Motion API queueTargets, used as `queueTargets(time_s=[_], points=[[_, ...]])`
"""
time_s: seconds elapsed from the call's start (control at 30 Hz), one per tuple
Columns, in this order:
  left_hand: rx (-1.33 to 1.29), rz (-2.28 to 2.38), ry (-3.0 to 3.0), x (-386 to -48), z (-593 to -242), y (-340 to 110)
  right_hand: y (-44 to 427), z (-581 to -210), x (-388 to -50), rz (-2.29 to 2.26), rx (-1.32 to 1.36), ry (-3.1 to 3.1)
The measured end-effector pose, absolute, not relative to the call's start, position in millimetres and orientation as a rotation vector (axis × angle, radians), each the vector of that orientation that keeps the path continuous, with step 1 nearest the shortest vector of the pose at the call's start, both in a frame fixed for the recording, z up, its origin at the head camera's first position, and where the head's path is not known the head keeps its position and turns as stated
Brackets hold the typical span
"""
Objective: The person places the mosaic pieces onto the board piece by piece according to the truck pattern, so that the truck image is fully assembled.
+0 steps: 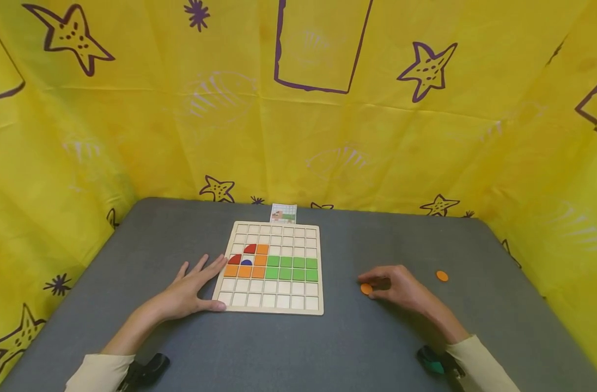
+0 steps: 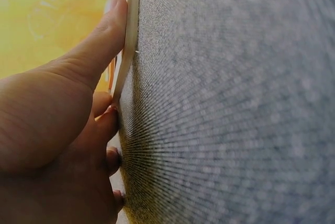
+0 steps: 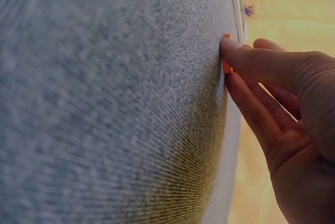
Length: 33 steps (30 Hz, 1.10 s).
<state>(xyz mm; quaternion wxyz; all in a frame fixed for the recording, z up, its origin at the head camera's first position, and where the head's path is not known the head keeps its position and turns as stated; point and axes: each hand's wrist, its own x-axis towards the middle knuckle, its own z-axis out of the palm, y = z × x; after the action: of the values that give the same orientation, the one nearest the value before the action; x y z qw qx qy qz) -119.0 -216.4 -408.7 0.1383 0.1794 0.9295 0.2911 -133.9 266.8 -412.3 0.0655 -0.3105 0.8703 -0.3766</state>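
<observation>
A wooden grid board lies on the table, holding green, orange and red tiles and a blue half-round piece. At its left edge my left hand rests with fingers spread and fairly straight, the thumb on the near left corner. The left wrist view shows that thumb against the board's side. To the right of the board, my right hand pinches an orange disc between thumb and fingers, low over the table. In the right wrist view the disc appears edge-on; whether it touches the table I cannot tell.
Another orange disc lies on the table farther right. A small printed card with a coloured grid pattern sits behind the board. The grey table is enclosed by a yellow curtain at the back and sides.
</observation>
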Motion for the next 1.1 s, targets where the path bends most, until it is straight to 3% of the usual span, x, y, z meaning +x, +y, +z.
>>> queueTargets(time_s=[0.5,1.1], points=[[0.507,0.852,2.683,-118.3,-408.6,-216.4,260.4,-411.5,-132.4,-1.108,-0.924,2.69],[0.517,0.859,2.692,-118.0,-409.9,-217.0,218.0,-400.1,-140.3,-1.084,-0.983,2.645]])
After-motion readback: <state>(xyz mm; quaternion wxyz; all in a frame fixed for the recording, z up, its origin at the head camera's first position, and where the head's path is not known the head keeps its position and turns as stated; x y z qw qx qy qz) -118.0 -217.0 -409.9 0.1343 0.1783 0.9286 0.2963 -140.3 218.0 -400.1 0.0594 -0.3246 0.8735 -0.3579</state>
